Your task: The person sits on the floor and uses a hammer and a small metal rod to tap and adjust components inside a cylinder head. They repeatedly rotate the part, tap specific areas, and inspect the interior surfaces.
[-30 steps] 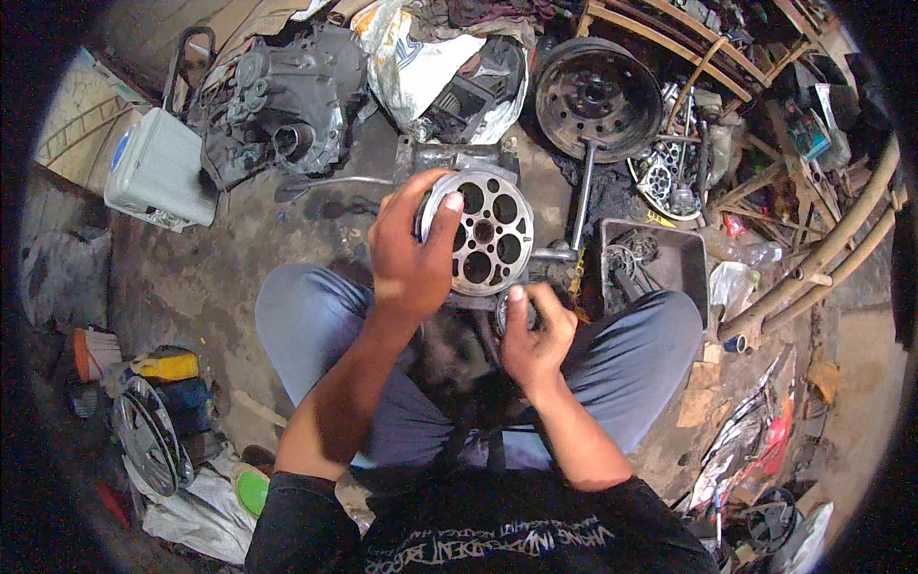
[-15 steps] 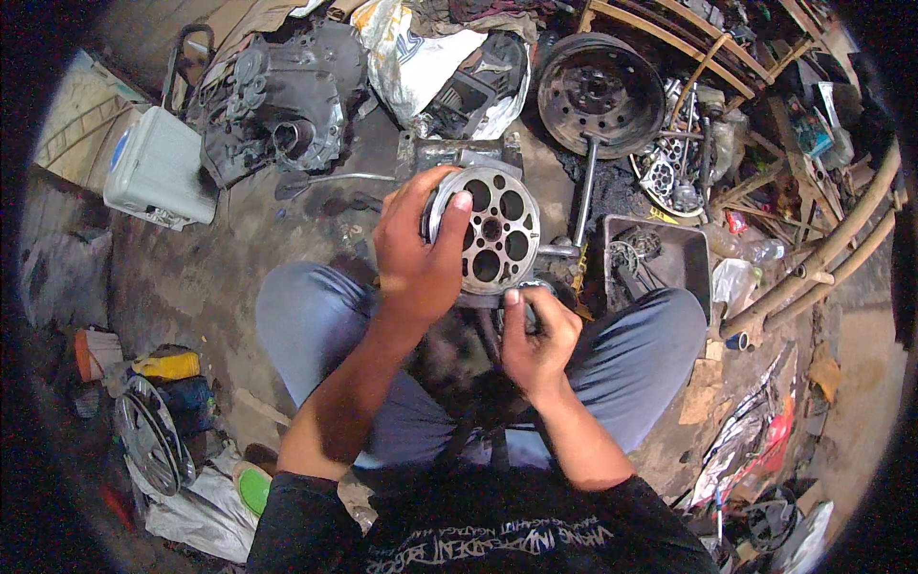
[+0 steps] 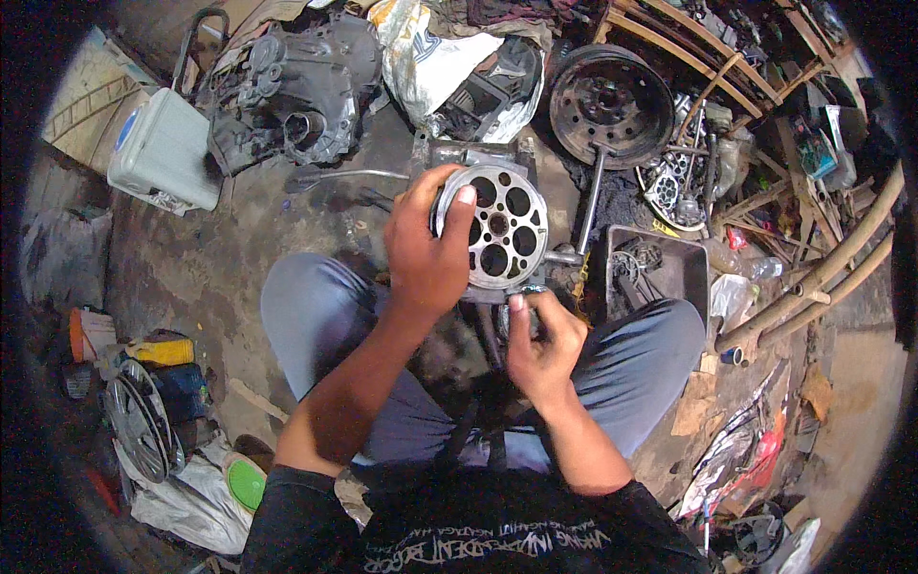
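Note:
A round metal disc [image 3: 517,201] with several large holes and a toothed-looking centre hole faces up in front of me. My left hand [image 3: 426,244] is wrapped round its left side, the thumb lying over the rim. Beneath the disc sits a grey metal block or vise [image 3: 475,153], mostly covered by it. At the disc's lower right edge, my right hand [image 3: 547,346] is closed with thumb and index finger pinched together. Whatever lies between those fingertips is too small to make out.
Beyond the disc stand a large grey gearbox housing [image 3: 306,86], a white sack [image 3: 421,62] and a rusty wheel rim [image 3: 612,105] with a long metal bar [image 3: 591,201] beside it. A metal tray [image 3: 669,258] of parts sits by my right knee, a grey box [image 3: 167,148] at far left.
The whole view has shifted slightly, so the disc and hands appear a little farther right. Both hands keep the same hold.

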The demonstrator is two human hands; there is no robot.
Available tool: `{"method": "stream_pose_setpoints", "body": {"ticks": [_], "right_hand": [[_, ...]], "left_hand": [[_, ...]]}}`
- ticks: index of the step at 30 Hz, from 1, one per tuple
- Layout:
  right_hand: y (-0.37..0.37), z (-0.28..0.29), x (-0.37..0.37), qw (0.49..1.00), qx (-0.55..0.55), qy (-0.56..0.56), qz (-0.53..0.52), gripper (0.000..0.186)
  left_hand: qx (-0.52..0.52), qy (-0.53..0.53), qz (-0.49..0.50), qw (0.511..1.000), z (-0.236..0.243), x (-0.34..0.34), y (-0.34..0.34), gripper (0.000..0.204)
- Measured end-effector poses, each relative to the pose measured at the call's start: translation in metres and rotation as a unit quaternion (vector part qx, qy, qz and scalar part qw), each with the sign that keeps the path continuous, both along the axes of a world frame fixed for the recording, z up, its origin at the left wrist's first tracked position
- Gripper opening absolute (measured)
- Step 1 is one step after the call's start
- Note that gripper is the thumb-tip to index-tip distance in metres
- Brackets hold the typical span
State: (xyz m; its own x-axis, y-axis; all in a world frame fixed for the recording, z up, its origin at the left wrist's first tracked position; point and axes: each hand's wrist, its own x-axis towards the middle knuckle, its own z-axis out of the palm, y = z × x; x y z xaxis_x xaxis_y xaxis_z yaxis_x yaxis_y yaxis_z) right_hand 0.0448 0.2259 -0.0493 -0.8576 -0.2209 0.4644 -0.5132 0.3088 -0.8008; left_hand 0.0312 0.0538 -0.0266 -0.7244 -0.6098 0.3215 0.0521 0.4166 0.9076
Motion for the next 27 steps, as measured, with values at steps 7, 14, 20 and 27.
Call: {"method": "stream_pose_setpoints", "body": {"ticks": [7, 14, 20, 27], "right_hand": [[0.011, -0.015, -0.012, 0.995, -0.016, -0.072, -0.067, 0.018], [0.011, -0.008, 0.006, 0.996, -0.022, -0.075, -0.042, 0.014], [-0.014, 0.01, 0.039, 0.996, -0.012, -0.087, 0.011, 0.01], [-0.013, 0.002, 0.032, 0.99, 0.012, -0.131, -0.06, 0.015]], "left_hand": [[0.003, -0.003, -0.009, 1.0, 0.007, 0.001, 0.0, 0.032], [-0.006, -0.002, -0.084, 0.996, 0.012, 0.0, -0.016, 0.033], [-0.063, -0.009, -0.046, 0.997, 0.013, 0.002, -0.011, 0.032], [-0.1, -0.017, -0.039, 0.994, 0.018, 0.008, -0.012, 0.032]]}}
